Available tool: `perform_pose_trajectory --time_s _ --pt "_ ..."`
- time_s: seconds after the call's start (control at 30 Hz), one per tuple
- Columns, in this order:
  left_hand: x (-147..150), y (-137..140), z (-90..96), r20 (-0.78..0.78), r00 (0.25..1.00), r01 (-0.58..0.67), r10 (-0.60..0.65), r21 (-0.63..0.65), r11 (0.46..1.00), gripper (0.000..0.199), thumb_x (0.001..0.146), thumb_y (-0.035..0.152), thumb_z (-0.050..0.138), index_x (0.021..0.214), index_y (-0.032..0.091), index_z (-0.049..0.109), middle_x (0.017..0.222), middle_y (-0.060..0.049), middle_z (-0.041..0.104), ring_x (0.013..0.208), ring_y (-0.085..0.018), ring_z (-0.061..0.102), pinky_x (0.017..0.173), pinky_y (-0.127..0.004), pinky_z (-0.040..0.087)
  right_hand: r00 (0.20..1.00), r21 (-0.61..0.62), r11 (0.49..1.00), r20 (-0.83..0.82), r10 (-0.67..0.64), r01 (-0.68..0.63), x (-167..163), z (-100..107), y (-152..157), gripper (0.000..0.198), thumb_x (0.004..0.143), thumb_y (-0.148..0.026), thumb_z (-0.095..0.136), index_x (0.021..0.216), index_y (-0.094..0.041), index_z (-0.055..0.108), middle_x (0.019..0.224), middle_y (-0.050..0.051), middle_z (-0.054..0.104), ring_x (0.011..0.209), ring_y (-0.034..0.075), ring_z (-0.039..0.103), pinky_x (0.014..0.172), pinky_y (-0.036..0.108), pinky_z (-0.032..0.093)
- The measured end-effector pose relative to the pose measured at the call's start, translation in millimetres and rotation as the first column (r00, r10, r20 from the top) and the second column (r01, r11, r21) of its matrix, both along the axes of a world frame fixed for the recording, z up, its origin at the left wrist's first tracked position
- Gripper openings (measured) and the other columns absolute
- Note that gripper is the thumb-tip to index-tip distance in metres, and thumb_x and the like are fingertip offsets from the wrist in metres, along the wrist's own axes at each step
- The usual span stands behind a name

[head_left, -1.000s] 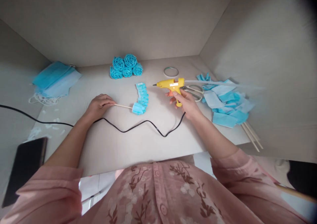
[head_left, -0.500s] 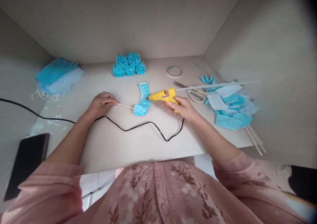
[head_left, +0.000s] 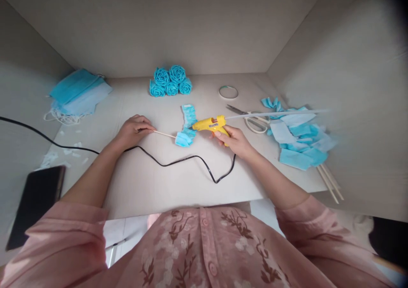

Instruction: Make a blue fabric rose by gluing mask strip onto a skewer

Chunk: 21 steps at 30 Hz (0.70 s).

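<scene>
The pleated blue strip (head_left: 188,124) is lying mid-table, rolled at one end onto a wooden stick (head_left: 164,134); your left hand (head_left: 132,129) is pinching that stick's free end; your right hand (head_left: 234,138) is gripping the yellow glue gun (head_left: 210,124), nozzle touching the strip; scissors (head_left: 251,119) are lying just beyond the gun.

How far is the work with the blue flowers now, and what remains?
Done: five rolled flowers sit at the back of the table. In hand: the left hand holds a stick with a pleated strip partly wound on it, and the right hand puts the glue gun nozzle to that strip. Left: the strip's free part, cut pieces, spare sticks and uncut masks.
</scene>
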<state>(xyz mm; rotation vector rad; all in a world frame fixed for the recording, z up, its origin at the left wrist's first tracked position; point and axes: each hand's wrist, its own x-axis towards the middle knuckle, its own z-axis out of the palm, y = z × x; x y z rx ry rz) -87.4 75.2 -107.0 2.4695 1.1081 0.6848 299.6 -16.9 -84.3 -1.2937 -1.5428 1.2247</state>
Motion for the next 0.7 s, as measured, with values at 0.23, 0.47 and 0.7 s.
perform_pose_trajectory --time_s 0.23,0.47,0.7 --pt "1.2 -0.4 -0.2 0.017 1.000 0.012 -0.012 0.015 1.000 0.036 0.096 0.049 0.057 0.085 0.024 0.080 0.089 -0.007 0.072 0.086 -0.021 0.062 0.082 -0.037 0.048 1.000 -0.012 1.000 -0.003 -0.009 0.009 -1.5 0.1 0.1 0.053 0.078 -0.072 0.068 0.092 -0.020 0.068 0.088 0.006 0.073 0.056 0.012 0.049 0.049 0.026 0.039" --pt "1.4 -0.7 0.0 0.025 0.999 0.021 -0.021 0.017 1.000 0.035 0.095 0.049 0.058 0.086 0.024 0.081 0.089 -0.007 0.072 0.086 -0.022 0.062 0.081 -0.037 0.048 0.999 0.040 0.999 0.051 0.011 -0.013 -2.8 3.0 -0.4 0.057 0.081 -0.075 0.063 0.089 -0.019 0.068 0.069 0.001 0.062 0.055 0.012 0.046 0.051 0.026 0.036" --pt "1.4 0.2 -1.3 0.015 1.000 0.009 -0.009 0.017 1.000 0.036 0.095 0.050 0.057 0.086 0.024 0.081 0.088 -0.006 0.072 0.085 -0.021 0.062 0.081 -0.037 0.048 0.996 0.072 0.997 0.093 0.004 -0.011 -3.7 4.3 -1.0 0.059 0.080 -0.078 0.062 0.087 -0.020 0.068 0.061 -0.002 0.054 0.054 0.012 0.044 0.052 0.028 0.036"
